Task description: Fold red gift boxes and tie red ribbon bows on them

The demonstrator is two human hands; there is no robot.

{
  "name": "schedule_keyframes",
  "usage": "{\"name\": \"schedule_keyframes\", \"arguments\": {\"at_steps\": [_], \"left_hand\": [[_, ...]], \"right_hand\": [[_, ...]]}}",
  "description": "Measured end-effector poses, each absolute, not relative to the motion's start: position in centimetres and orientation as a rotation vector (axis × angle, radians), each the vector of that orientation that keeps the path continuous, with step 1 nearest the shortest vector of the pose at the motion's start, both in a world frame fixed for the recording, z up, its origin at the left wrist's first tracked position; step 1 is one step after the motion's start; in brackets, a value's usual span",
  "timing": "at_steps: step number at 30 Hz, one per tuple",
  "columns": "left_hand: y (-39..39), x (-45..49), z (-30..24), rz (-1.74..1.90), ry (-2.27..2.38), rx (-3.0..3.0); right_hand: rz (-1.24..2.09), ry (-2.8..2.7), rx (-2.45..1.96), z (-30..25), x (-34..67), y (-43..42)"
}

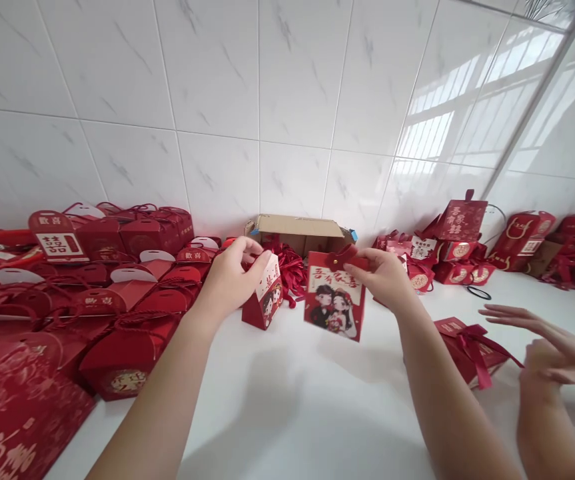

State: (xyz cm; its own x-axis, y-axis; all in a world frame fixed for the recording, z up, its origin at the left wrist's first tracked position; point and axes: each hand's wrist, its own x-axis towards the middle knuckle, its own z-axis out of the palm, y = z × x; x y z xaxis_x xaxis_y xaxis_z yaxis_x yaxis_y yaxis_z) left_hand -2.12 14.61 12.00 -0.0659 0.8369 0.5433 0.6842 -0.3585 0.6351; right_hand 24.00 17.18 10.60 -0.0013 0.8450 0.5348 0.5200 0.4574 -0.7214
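Observation:
My left hand (232, 277) is closed over the top of a small red gift box (263, 300) printed with a cartoon couple; the box stands on the white table (287, 400). My right hand (384, 277) pinches the top edge of a second red box with a cartoon bride and groom (334, 303), held just above the table, a red ribbon bow (342, 257) at its top. The two boxes are side by side, a little apart.
Many red gift boxes with handles (117, 300) crowd the left side. An open cardboard box (300, 233) with red ribbons (290, 267) stands against the tiled wall. More red boxes (460, 247) sit at the right. Another person's hands (557, 347) hover by a ribboned red box (472, 350).

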Motion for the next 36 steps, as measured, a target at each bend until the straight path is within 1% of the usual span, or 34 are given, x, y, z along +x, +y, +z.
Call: {"name": "schedule_keyframes", "arguments": {"at_steps": [2, 4, 7, 10, 13, 15, 18, 22, 24, 27, 32, 36], "left_hand": [[16.0, -3.2, 11.1, 1.184, 1.896, 2.033], [17.2, -3.8, 10.1, 1.032, 2.011, 2.027], [18.5, -4.0, 8.7, 0.905, 2.015, 1.983], [19.3, -4.0, 8.0, 0.870, 2.018, 1.914], [19.6, -4.3, 7.9, 0.900, 1.968, 1.947], [19.3, -4.6, 8.2, 0.858, 1.842, 1.991], [18.7, -4.7, 8.7, 0.693, 1.611, 2.028], [18.1, -4.6, 9.1, 0.565, 1.424, 2.052], [18.0, -4.4, 9.2, 0.534, 1.434, 2.052], [17.8, -3.9, 9.3, 0.534, 1.467, 2.073], [17.6, -3.3, 9.5, 0.569, 1.552, 2.158], [17.3, -4.3, 9.8, 0.548, 1.654, 2.218]], "right_hand": [[0.115, -1.547, -1.458, 10.4, 25.9, 18.5], [-0.078, -1.410, -1.597, 10.1, 27.9, 19.7], [-0.160, -1.287, -1.702, 9.5, 30.2, 21.0], [-0.211, -1.233, -1.697, 8.9, 30.8, 22.1], [-0.320, -1.302, -1.508, 8.2, 29.5, 23.2], [-0.244, -1.514, -1.427, 7.2, 27.8, 24.1], [0.085, -1.924, -1.429, 4.1, 25.0, 25.5], [0.268, -2.194, -1.360, -1.1, 22.0, 26.6], [0.305, -2.254, -1.357, -3.0, 21.3, 26.8], [0.329, -2.290, -1.374, -4.3, 21.1, 27.0], [0.379, -2.312, -1.388, -3.8, 21.6, 27.1], [0.306, -2.171, -1.518, -3.9, 22.1, 27.2]]}}
